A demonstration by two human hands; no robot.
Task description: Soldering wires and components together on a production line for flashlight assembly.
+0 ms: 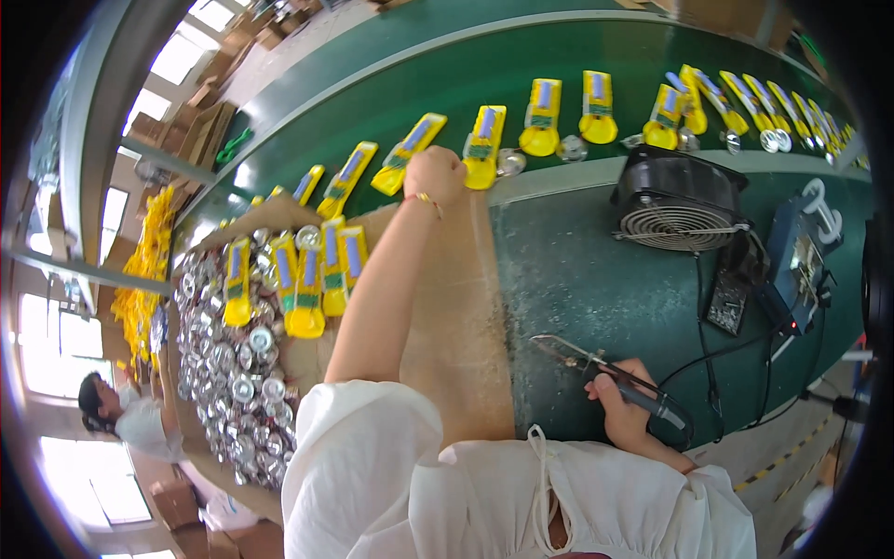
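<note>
My left arm stretches forward to the green conveyor belt. There my left hand (435, 177) is closed, its fingertips mostly hidden, between two yellow plastic casings. One casing (483, 149) lies right beside its knuckles, and the other casing (408, 154) lies just beyond it. Both carry a green circuit board and a purple-blue block. Whatever the fingers hold, if anything, is out of sight. Low over the bench, my right hand (626, 402) is wrapped round the dark handle of a soldering iron (643, 399). Its thin metal tip points left, away from the casings.
More casings (598, 107) line the belt (372, 98), several with silver round reflectors. A heap of reflectors (247, 373) and several casings (237, 284) lie left on brown cardboard (452, 326). A black fan (678, 200) and blue soldering station (796, 261) with cables stand right. Another person (140, 419) is far left.
</note>
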